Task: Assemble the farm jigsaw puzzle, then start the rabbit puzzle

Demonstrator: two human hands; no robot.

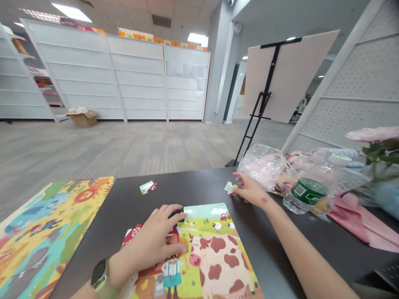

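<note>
The left hand (152, 243) is lying palm-down across the farm jigsaw puzzle (221, 265), its fingers spreading loosely and gripping nothing, probably serving as a weight so the joined pieces are not sliding on the smooth black table (193, 182). The puzzle is sitting directly before the person, its cow standing upright to them, presumably for easy reading. Past the puzzle's far right corner, the right hand (253, 192) is hanging low, thumb and forefinger standing partly apart at a pale-blue puzzle piece (230, 187); whether they are pinching it or only touching it, I cannot tell. A red-edged puzzle piece (147, 187) is lying alone beyond the left hand, seemingly set out where it is showing plainly. Off to the right, a green-labelled water bottle (310, 190) and a clear plastic bag (262, 166) are crowding together, apparently pushed aside for working room. The left hand is hiding the puzzle's upper left, where darkness is showing between the fingers (a gap, perhaps, though the view is not settling it). The frame is cutting off the puzzle's near edge and part of the colourful illustrated sheet (59, 232), while the bag's crinkled film is blurring its contents.
</note>
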